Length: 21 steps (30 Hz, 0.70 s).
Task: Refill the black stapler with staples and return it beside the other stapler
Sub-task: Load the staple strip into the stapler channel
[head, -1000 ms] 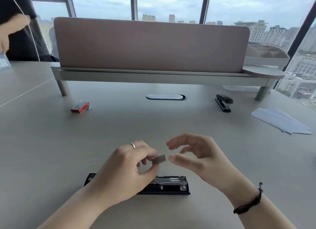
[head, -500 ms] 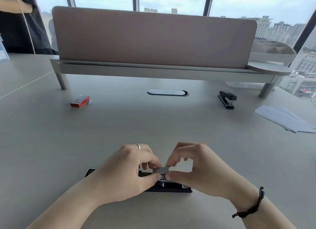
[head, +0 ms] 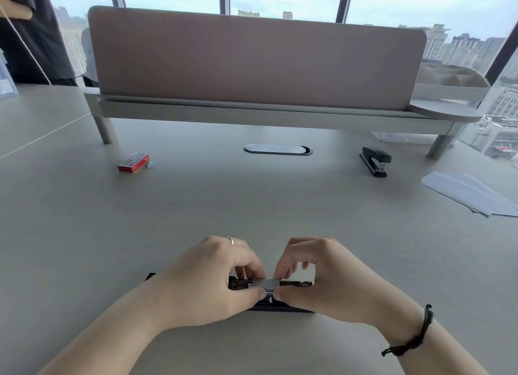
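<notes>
Desk [head: 84,234] by the windows: both hands have come down since a sec ago. Left hand [head: 213,279] & right hand [head: 322,282] are pinching the staple strip [head: 265,283] onto the open black stapler [head: 280,307], near edge. Loading's starting; other stapler [head: 375,161] is waiting far right.

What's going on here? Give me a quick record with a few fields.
activity: loading staples into an opened stapler
staple strip: pinched by both hands over the stapler's channel
left hand: grips the strip's left end
right hand: grips its right end
black stapler: lies open on the table, near edge
other stapler: closed, far right
staple box: red, far left
</notes>
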Available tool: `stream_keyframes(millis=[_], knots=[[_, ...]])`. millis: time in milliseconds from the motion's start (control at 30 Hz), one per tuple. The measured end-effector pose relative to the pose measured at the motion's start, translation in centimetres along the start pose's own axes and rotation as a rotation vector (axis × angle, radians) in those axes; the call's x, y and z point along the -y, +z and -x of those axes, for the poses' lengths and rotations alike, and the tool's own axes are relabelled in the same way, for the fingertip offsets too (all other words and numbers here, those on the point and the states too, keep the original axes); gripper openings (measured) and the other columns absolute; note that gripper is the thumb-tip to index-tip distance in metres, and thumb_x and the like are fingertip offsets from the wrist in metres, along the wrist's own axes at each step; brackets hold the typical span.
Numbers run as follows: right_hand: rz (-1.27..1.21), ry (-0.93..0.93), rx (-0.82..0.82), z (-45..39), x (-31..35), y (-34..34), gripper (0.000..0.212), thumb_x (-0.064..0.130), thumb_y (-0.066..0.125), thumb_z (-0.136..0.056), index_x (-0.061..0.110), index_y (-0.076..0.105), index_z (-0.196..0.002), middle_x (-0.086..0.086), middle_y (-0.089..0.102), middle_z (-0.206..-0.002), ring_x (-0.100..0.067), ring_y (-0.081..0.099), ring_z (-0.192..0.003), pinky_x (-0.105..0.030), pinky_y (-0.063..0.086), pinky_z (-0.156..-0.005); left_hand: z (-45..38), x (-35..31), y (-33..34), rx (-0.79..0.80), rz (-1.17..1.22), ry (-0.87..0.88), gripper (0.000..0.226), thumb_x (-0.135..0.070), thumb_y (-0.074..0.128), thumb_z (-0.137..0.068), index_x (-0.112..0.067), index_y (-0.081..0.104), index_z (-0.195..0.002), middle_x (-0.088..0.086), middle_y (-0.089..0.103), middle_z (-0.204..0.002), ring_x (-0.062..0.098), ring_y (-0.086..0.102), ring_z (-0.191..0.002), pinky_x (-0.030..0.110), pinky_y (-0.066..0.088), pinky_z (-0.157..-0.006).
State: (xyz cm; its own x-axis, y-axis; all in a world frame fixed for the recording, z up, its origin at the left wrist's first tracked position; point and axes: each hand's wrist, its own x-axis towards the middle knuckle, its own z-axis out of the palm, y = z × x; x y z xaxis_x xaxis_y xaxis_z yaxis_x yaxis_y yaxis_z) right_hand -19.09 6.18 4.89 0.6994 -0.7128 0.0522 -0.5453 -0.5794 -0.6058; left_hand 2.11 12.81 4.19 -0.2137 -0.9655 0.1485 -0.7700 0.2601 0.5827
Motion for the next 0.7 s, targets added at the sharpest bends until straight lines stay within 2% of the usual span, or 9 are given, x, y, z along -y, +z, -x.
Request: stream_keyframes(millis=[133, 233, 400, 533, 700], knots=[[-0.002, 0.015, 0.008, 0.0, 0.0, 0.1, 0.015, 0.041, 0.077, -0.074, 0.03, 0.074, -0.085, 0.011, 0.068, -0.089, -0.003, 0.06, -0.094, -0.028, 0.053, -0.078, 0.1, 0.2, 0.0, -0.012, 0.001, -0.005, 0.019, -0.047, 0.074, -0.075, -0.032, 0.074, -0.086, -0.016, 0.069, -0.083, 0.004, 0.065, -0.081, 0.023, 0.053, -0.067], [0.007, 0.011, 0.007, 0.0, -0.1, 0.2, 0.017, 0.042, 0.076, -0.074, 0.03, 0.075, -0.086, 0.012, 0.068, -0.089, -0.002, 0.06, -0.094, -0.026, 0.053, -0.077, 0.0, 0.2, 0.1, -0.014, -0.015, 0.0, 0.022, -0.051, 0.07, -0.074, -0.033, 0.074, -0.086, -0.017, 0.068, -0.083, 0.003, 0.065, -0.08, 0.025, 0.053, -0.068], [0.038, -0.014, 0.004, 0.0, -0.1, 0.3, 0.014, 0.039, 0.075, -0.075, 0.029, 0.074, -0.085, 0.01, 0.067, -0.088, -0.004, 0.061, -0.093, -0.021, 0.051, -0.075, 0.0, 0.2, 0.0, 0.008, -0.043, 0.02, 0.019, -0.05, 0.07, -0.076, -0.035, 0.074, -0.087, -0.019, 0.065, -0.08, 0.0, 0.062, -0.075, 0.015, 0.044, -0.061], [0.04, -0.02, 0.009, 0.0, 0.0, 0.3, 0.013, 0.038, 0.075, -0.075, 0.029, 0.073, -0.085, 0.01, 0.067, -0.086, -0.005, 0.061, -0.091, -0.021, 0.05, -0.074, 0.0, 0.1, -0.3, 0.033, -0.041, 0.017, 0.015, -0.046, 0.074, -0.077, -0.035, 0.075, -0.088, -0.019, 0.066, -0.081, -0.001, 0.062, -0.076, 0.013, 0.043, -0.062], [0.05, -0.004, 0.024, 0.1, -0.1, 0.0, 0.015, 0.04, 0.075, -0.075, 0.03, 0.073, -0.086, 0.012, 0.067, -0.087, -0.003, 0.062, -0.09, -0.02, 0.051, -0.073, 0.1, 0.0, -1.0, 0.014, -0.029, -0.011, 0.016, -0.037, 0.083, -0.073, -0.027, 0.07, -0.075, -0.012, 0.069, -0.077, 0.002, 0.065, -0.078, 0.009, 0.044, -0.059]])
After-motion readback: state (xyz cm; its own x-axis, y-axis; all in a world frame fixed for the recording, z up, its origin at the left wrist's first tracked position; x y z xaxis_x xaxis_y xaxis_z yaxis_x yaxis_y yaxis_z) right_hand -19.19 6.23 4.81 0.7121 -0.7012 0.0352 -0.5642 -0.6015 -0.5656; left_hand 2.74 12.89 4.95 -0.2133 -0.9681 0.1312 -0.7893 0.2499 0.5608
